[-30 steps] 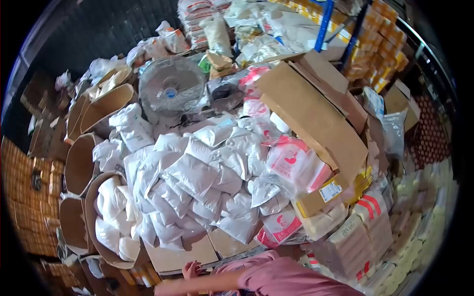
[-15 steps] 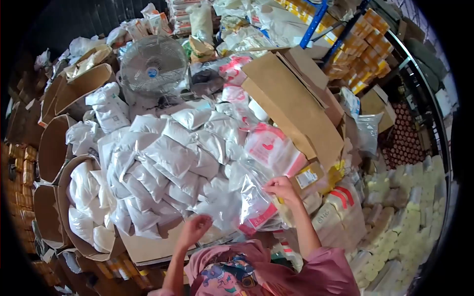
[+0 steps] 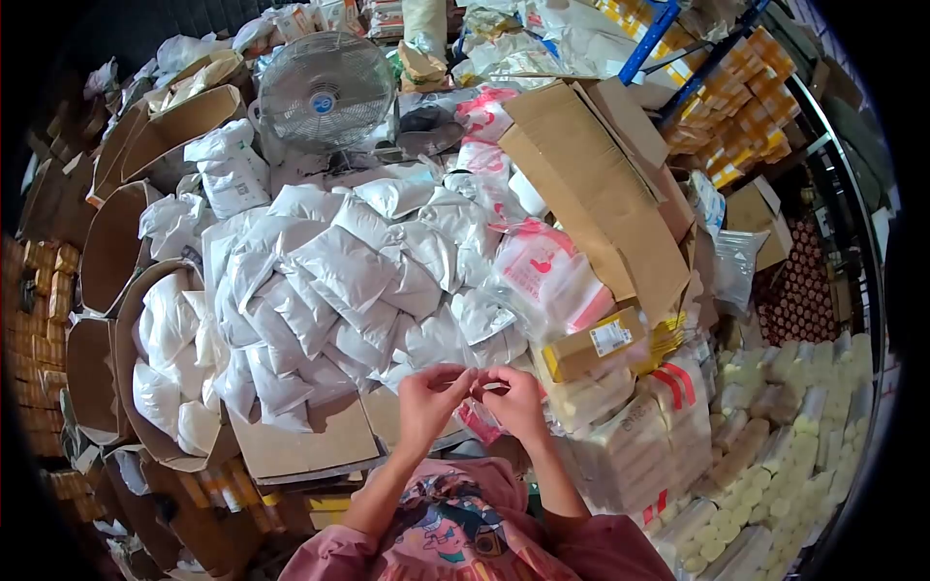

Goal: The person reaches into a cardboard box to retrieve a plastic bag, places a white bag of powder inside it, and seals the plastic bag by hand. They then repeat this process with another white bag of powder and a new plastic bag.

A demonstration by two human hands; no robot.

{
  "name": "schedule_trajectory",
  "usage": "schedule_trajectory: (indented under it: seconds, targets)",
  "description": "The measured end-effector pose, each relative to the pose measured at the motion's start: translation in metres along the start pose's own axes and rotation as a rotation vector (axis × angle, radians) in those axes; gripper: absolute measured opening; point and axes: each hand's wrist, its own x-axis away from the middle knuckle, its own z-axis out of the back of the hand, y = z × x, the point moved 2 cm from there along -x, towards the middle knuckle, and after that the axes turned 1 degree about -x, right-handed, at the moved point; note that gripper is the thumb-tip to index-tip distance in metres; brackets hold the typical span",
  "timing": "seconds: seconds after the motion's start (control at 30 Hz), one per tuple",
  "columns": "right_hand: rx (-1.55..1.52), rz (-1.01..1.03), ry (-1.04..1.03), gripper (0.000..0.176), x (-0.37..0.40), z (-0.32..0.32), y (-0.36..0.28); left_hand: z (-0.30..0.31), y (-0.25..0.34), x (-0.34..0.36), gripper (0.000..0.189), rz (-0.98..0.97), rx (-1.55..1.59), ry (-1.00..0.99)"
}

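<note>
Presently, I see white bags (image 3: 339, 271) piled left and far of both hands; I judge them soft, slippery, moderately heavy: support from beneath, avoiding corners. Near center, the left hand (image 3: 426, 407) pinches. Just beside it, the right hand (image 3: 518, 407) pinches likewise; I cannot tell whether either holds anything.

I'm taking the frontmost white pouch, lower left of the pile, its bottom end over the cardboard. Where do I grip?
Probably the bottom end of the white pouch, from the wearer's side with the left hand, the nearer one. That end lies exposed over the cardboard, while its top runs into the pile.
</note>
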Motion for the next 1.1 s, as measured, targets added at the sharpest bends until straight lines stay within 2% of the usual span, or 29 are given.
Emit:
schedule_trajectory:
  seconds: [0.13, 0.27, 0.4, 0.73, 0.83, 0.93, 1.1]
  targets:
    - [0.193, 0.098, -0.01, 0.014, 0.01, -0.015, -0.018, 0.012, -0.004, 0.008, 0.026, 0.023, -0.019, 0.043]
    - [0.08, 0.006, -0.045, 0.016, 0.013, -0.022, 0.004, 0.023, -0.01, 0.012, 0.022, 0.071, 0.114, 0.058]
    - [0.072, 0.03, -0.059, 0.015, 0.015, -0.029, 0.014, 0.028, -0.02, 0.013, 0.021, 0.079, 0.157, 0.06]
    - [0.1, 0.057, -0.151, 0.013, 0.019, -0.036, -0.001, 0.039, -0.03, 0.016, 0.023, 0.053, 0.095, 0.02]
    - [0.197, 0.184, -0.138, 0.014, 0.02, -0.037, -0.001, 0.042, -0.033, 0.016, 0.022, 0.034, 0.029, 0.005]
    - [0.236, 0.223, -0.174, 0.013, 0.022, -0.037, -0.002, 0.043, -0.032, 0.018, 0.021, 0.017, -0.055, -0.001]
    - [0.164, 0.191, -0.174, 0.012, 0.026, -0.039, -0.008, 0.047, -0.038, 0.02, 0.02, 0.003, -0.06, -0.041]
